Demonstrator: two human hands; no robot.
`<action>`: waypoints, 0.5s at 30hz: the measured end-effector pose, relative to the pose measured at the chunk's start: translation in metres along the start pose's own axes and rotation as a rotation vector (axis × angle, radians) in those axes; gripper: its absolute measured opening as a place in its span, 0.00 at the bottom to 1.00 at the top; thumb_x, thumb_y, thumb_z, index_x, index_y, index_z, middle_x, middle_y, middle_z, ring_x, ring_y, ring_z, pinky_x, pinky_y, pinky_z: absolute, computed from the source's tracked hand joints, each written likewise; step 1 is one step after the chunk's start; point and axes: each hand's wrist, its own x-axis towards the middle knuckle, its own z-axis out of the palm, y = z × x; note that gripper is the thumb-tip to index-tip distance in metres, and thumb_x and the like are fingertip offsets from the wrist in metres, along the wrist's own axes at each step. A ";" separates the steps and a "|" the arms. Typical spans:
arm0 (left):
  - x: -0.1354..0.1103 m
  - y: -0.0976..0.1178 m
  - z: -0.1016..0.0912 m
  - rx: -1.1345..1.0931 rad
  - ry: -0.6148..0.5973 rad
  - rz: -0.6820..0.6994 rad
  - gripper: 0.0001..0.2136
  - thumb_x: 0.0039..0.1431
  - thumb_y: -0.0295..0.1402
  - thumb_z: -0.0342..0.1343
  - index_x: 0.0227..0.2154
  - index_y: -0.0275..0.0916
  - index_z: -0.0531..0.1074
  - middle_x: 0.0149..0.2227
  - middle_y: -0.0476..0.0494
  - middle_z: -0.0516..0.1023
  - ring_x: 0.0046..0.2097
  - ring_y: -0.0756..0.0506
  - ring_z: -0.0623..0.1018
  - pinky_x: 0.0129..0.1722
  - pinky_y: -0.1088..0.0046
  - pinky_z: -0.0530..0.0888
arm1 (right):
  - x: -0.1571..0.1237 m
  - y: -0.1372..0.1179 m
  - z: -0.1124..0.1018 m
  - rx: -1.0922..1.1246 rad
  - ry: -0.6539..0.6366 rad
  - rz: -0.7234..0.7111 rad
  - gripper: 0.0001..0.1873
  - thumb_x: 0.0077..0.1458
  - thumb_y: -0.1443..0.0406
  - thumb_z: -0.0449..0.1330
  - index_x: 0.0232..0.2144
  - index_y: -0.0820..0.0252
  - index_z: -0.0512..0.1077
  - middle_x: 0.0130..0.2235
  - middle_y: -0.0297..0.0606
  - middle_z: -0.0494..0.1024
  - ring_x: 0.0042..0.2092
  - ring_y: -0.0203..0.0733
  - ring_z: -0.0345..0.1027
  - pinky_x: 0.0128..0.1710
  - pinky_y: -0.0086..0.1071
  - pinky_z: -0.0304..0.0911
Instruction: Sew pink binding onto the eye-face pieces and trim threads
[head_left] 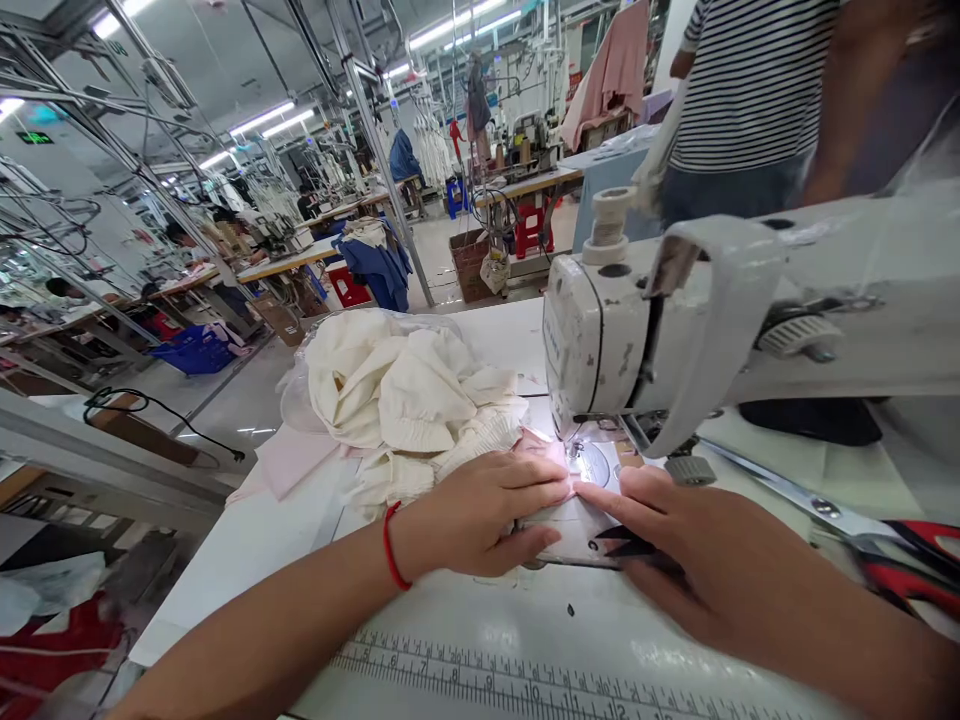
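My left hand (487, 510), a red cord around its wrist, lies with fingers stretched out over a small piece of pink fabric (541, 450) beside the needle of a white sewing machine (600, 320). My right hand (690, 540) reaches in from the other side. Its index fingertip meets the fabric edge just in front of the presser foot, close to my left fingertips. Black pointed thread snips (628, 546) stick out from under its curled fingers; their handle is hidden. Left of the needle, a heap of cream gathered fabric (405, 390) rests against my left hand.
Large scissors (825, 508) with red and black handles lie right of my right hand. A printed ruler scale (525, 690) runs along the table's front edge. A person in a striped shirt (750, 90) stands behind the machine. Pink cloth (296, 462) lies at the left.
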 end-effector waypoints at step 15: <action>-0.002 0.002 0.001 -0.010 0.022 0.062 0.23 0.75 0.42 0.55 0.61 0.26 0.74 0.59 0.26 0.82 0.59 0.36 0.83 0.62 0.56 0.81 | 0.000 -0.006 -0.001 0.050 0.003 -0.043 0.24 0.64 0.66 0.58 0.62 0.59 0.74 0.38 0.39 0.81 0.30 0.46 0.76 0.25 0.38 0.67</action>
